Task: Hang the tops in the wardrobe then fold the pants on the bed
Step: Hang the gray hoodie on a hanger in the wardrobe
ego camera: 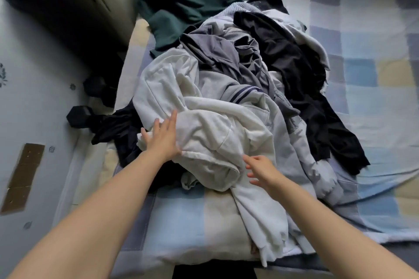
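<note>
Head view: we've got the left hand (163,137) flat, fingers straight, on the white top (210,124) heaped on the bed (374,88), right hand (264,171) loosely spread just beside its near fold.

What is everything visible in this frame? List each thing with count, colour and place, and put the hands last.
white garment: one, white, nearest part of the pile on the bed, under both hands
green garment: one, dark green, far end of the pile
grey garment: one, grey, middle of the pile
black garment: one, black, draped along the pile's right side
striped garment: one, pale with dark stripes, centre of the pile
dark garment: one, black, hanging over the bed's left edge
bedcover: one, checked blue, cream and white, under the pile
dumbbell: one, black, on the floor left of the bed
floor: pale, patterned, left
left hand: open, resting flat on the white garment
right hand: open, fingers spread at the white garment
</note>
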